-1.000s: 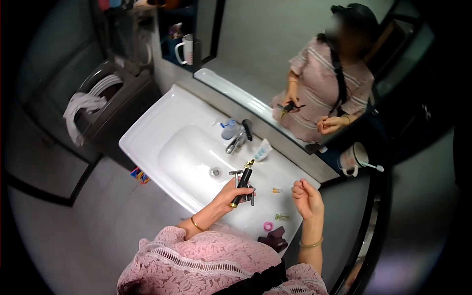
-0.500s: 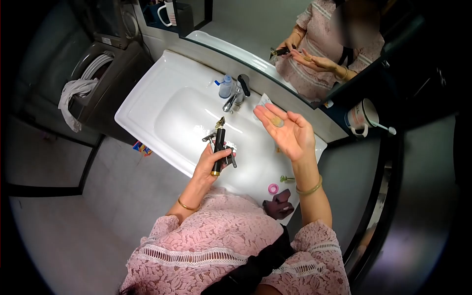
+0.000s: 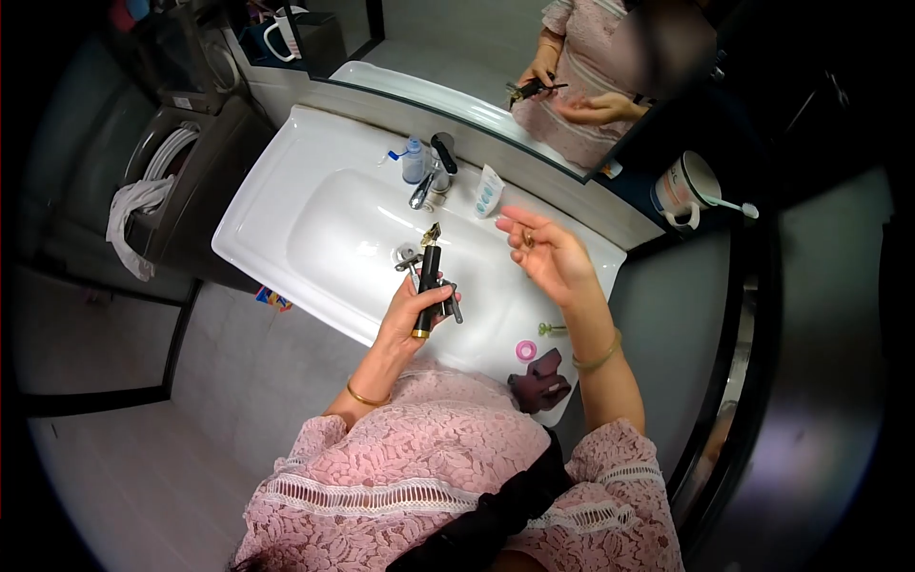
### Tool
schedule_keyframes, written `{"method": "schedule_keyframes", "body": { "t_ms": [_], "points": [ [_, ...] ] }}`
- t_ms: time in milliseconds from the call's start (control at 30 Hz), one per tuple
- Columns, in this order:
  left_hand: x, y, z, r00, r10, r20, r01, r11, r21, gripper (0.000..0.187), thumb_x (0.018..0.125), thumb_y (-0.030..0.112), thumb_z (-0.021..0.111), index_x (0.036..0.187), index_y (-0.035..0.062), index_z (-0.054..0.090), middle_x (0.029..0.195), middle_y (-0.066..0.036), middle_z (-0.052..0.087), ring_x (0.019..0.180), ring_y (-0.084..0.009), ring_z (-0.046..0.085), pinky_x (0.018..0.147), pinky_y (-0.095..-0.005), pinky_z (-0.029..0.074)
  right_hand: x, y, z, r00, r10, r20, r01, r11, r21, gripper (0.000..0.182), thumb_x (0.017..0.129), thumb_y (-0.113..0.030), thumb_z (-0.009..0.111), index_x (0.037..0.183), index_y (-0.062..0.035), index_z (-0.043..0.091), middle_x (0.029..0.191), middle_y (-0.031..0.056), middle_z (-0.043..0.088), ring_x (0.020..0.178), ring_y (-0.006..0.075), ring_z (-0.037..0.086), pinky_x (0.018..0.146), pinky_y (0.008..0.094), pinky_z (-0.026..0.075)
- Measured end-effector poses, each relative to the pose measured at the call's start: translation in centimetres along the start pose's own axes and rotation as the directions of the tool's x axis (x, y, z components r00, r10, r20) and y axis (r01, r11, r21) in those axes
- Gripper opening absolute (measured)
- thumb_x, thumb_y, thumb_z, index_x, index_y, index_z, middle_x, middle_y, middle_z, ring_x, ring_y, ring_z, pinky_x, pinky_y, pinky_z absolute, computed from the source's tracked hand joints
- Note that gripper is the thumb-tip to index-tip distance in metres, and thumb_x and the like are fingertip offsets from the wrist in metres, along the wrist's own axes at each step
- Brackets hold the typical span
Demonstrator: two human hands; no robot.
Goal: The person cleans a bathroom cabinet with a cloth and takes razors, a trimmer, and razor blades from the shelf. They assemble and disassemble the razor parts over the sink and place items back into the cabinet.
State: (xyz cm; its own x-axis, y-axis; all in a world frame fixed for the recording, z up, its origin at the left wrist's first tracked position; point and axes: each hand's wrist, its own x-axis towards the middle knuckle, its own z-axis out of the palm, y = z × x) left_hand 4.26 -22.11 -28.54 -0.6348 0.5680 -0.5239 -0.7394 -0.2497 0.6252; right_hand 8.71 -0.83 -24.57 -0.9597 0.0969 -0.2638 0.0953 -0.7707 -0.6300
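Observation:
Over the front of the white sink [image 3: 272, 157], my left hand [image 3: 405, 310] is closed around a black and gold hair clipper [image 3: 427, 286], its metal head pointing at the tap. Dark metal pieces [image 3: 452, 303] stick out beside it in the same grip. My right hand [image 3: 558, 267] is raised over the sink's right side, fingers half curled. A small round yellowish piece [image 3: 528, 240] shows among those fingers. Below this hand, a pink ring [image 3: 526, 350], a small green piece [image 3: 550, 329] and a dark maroon item [image 3: 541, 383] lie on the sink's right ledge.
Behind the basin stand the tap [image 3: 441, 157], a blue bottle [image 3: 413, 160] and a white tube [image 3: 489, 193]. A mug [image 3: 688, 183] with a toothbrush [image 3: 734, 206] is at the right. A washing machine [image 3: 214, 157] with a white cloth [image 3: 133, 224] stands left; a mirror hangs behind.
My right hand has gone from a flat, upturned palm with the yellowish piece on it to curled fingers. My left hand keeps its grip. The view has shifted slightly.

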Motion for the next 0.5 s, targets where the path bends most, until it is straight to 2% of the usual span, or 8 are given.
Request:
{"method": "schedule_keyframes", "body": {
  "t_ms": [33,67,133,167,200,300,367,500],
  "points": [
    [0.0,-0.1,0.1,1.000,-0.001,0.014,0.001,1.000,0.008,0.031,0.068,0.001,0.065,0.092,0.0068,0.045,0.078,-0.005,0.054,0.070,-0.0169,0.059,0.063,-0.0273,0.050,0.2,0.7,-1.0,0.990,-0.049,-0.133,0.013,0.966,-0.258,0.041,0.075,-0.003,0.039,0.113,0.0128,0.040,0.102,0.0189,0.049,0.077,0.0138,0.048,0.074,0.0291,0.042],
    [0.0,-0.3,0.1,1.000,-0.004,0.028,0.004,1.000,0.017,0.032,0.068,0.001,0.065,0.092,0.0069,0.045,0.078,-0.005,0.054,0.070,-0.0168,0.059,0.063,-0.0274,0.050,0.5,1.5,-2.4,0.989,-0.053,-0.137,0.016,0.967,-0.256,0.041,0.075,-0.003,0.039,0.113,0.0128,0.040,0.102,0.0189,0.049,0.077,0.0138,0.048,0.074,0.0291,0.042],
    [0.1,-0.3,-0.1,1.000,-0.004,0.030,0.004,1.000,0.013,0.032,0.068,0.001,0.065,0.093,0.0072,0.045,0.078,-0.005,0.054,0.071,-0.0166,0.059,0.063,-0.0272,0.050,0.8,3.0,-4.5,0.941,0.030,-0.338,-0.109,0.970,-0.217,0.036,0.076,-0.002,0.040,0.109,0.0121,0.045,0.091,0.0137,0.053,0.074,0.0126,0.048,0.072,0.0284,0.043],
    [0.1,-0.6,-0.1,1.000,0.002,0.026,-0.002,1.000,0.005,0.032,0.069,0.002,0.065,0.093,0.0074,0.044,0.078,-0.005,0.054,0.071,-0.0165,0.059,0.063,-0.0269,0.050,0.6,3.3,-5.1,0.922,0.101,-0.375,-0.148,0.984,-0.098,0.037,0.075,0.004,0.038,0.110,0.0135,0.042,0.095,0.0169,0.052,0.080,0.0168,0.052,0.077,0.0309,0.046],
    [-0.3,-0.4,0.3,1.000,0.004,0.009,-0.004,1.000,0.006,0.032,0.069,0.002,0.065,0.093,0.0078,0.044,0.078,-0.005,0.054,0.070,-0.0163,0.059,0.062,-0.0268,0.050,0.2,3.6,-5.3,0.918,0.111,-0.380,-0.157,0.983,-0.092,0.037,0.075,0.004,0.038,0.110,0.0135,0.042,0.095,0.0169,0.052,0.080,0.0168,0.052,0.077,0.0309,0.046],
    [-0.5,-0.3,0.4,1.000,0.009,-0.010,-0.009,1.000,-0.005,0.032,0.069,-0.001,0.064,0.091,0.0067,0.043,0.078,-0.006,0.055,0.071,-0.0184,0.060,0.063,-0.0269,0.051,-0.4,4.1,-5.5,0.942,0.054,-0.332,-0.084,0.993,-0.077,0.035,0.076,0.008,0.039,0.110,0.0151,0.040,0.098,0.0204,0.052,0.090,0.0242,0.054,0.086,0.0338,0.045],
    [-0.6,-0.5,0.3,1.000,0.003,-0.013,-0.003,1.000,-0.005,0.032,0.069,-0.001,0.064,0.091,0.0066,0.042,0.078,-0.006,0.055,0.071,-0.0184,0.060,0.063,-0.0270,0.051,-0.7,4.0,-5.1,0.943,-0.060,-0.327,0.009,0.988,-0.156,0.035,0.077,0.010,0.043,0.112,0.0161,0.037,0.103,0.0238,0.049,0.099,0.0312,0.052,0.091,0.0342,0.043],
    [-0.5,-0.3,0.2,1.000,-0.007,-0.025,0.008,1.000,0.003,0.033,0.069,-0.001,0.064,0.092,0.0064,0.042,0.078,-0.006,0.055,0.071,-0.0184,0.060,0.063,-0.0269,0.051,-0.8,4.1,-4.5,0.948,-0.067,-0.312,0.011,0.984,-0.178,0.039,0.078,0.007,0.047,0.114,0.0152,0.034,0.104,0.0237,0.049,0.098,0.0317,0.053,0.088,0.0316,0.044]
  ]
}}
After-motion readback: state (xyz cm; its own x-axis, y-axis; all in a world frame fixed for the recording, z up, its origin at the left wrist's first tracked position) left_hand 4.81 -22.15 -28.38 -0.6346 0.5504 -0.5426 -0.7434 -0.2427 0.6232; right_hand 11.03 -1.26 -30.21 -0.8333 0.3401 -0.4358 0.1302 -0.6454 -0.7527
